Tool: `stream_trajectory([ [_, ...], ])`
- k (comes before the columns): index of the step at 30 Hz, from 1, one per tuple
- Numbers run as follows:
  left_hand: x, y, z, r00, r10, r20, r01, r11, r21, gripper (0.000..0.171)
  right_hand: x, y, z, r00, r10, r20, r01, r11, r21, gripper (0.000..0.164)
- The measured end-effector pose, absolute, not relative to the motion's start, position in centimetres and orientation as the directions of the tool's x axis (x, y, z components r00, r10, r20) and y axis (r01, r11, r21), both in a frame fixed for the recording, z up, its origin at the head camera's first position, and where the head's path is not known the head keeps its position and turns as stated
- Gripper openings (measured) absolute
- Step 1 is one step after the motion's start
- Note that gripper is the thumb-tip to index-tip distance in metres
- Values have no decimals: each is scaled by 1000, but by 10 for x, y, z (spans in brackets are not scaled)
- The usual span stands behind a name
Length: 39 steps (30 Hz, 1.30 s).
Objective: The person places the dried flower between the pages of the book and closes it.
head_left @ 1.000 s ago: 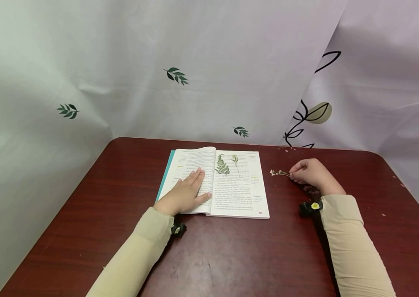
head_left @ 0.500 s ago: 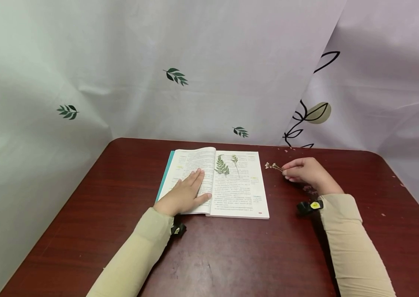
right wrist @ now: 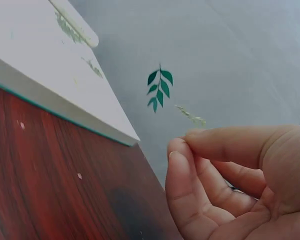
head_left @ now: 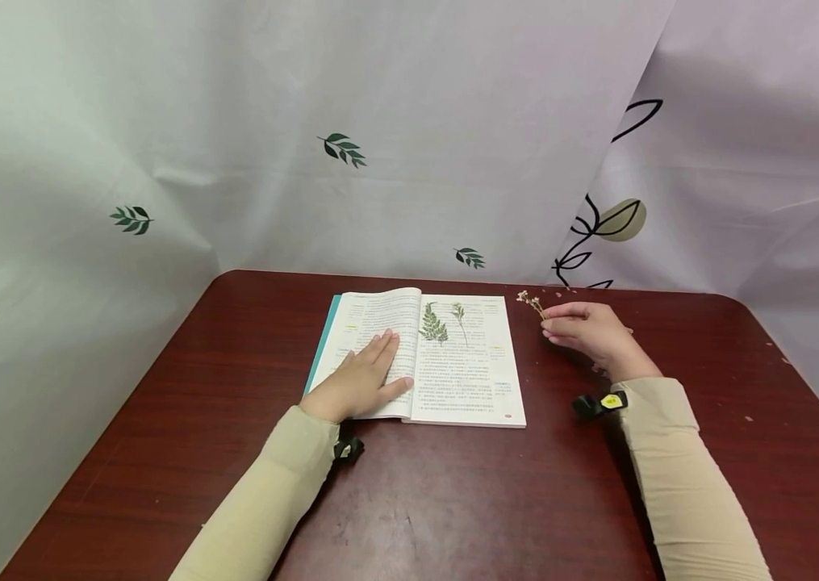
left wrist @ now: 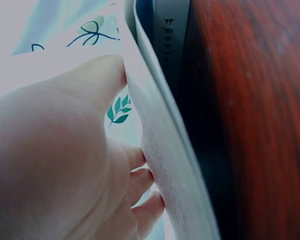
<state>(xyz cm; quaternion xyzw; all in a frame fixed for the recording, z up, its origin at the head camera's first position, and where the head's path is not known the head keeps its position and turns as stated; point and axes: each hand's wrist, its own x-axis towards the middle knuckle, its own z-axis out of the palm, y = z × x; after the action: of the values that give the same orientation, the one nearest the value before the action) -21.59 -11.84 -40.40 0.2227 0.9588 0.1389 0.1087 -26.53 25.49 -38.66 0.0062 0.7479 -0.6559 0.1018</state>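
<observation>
Pinching a slender whitish-flowered sprig (head_left: 536, 305) between thumb and fingertips just right of the open teal-covered paper book (head_left: 469, 386), the right hand (head_left: 594, 332) is probably needing only light pressure while the left hand (head_left: 358, 381) is steadying the left page (head_left: 376, 315) with straight fingers.

The flowers (head_left: 528, 299) pinched in the right hand (head_left: 591, 332) are off-white on tan stems (head_left: 541, 311). Under the left hand (head_left: 361, 381), the book (head_left: 463, 407) has white pages with grey print, small yellow and pale blue marks, and a teal edge. The leaf (head_left: 433, 324) and the sprig (head_left: 460, 313) between the hands are green. Behind both hands run plain beige sleeves (head_left: 256, 504); the right strap (head_left: 586, 407) is black and yellow. Around them the table (head_left: 467, 500) is red-brown, dark-streaked; beyond, the greyish-white cloth (head_left: 453, 161) carries green leaf sprays (head_left: 342, 149) and black outlines (head_left: 574, 262).
</observation>
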Motion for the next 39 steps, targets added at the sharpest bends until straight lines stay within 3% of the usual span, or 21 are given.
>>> stream_trajectory([
  [5, -217, -118, -404, -879, 454, -147, 394, 864, 313, 81, -265, 246, -386, -985, -127, -121, 110, 91, -990, 41],
  [12, -217, -118, -403, -878, 452, -155, 392, 867, 307, 81, -265, 233, -388, -990, -120, -75, 82, -58, -995, 18],
  [16, -217, -117, -402, -878, 455, -150, 395, 864, 313, 80, -265, 226, -391, -994, -93, -52, 61, -97, -993, 13],
  [21, -217, -117, -401, -877, 456, -149, 396, 863, 312, 80, -264, 217, -395, -997, -54, -56, 61, -100, -993, 14],
  [33, -217, -119, -405, -878, 453, -154, 392, 865, 313, 80, -261, 197, -406, -992, -22, -120, 122, -93, -988, 35],
  [39, -216, -119, -405, -879, 455, -144, 395, 862, 317, 81, -261, 191, -411, -990, -23, -139, 139, -28, -990, 37],
])
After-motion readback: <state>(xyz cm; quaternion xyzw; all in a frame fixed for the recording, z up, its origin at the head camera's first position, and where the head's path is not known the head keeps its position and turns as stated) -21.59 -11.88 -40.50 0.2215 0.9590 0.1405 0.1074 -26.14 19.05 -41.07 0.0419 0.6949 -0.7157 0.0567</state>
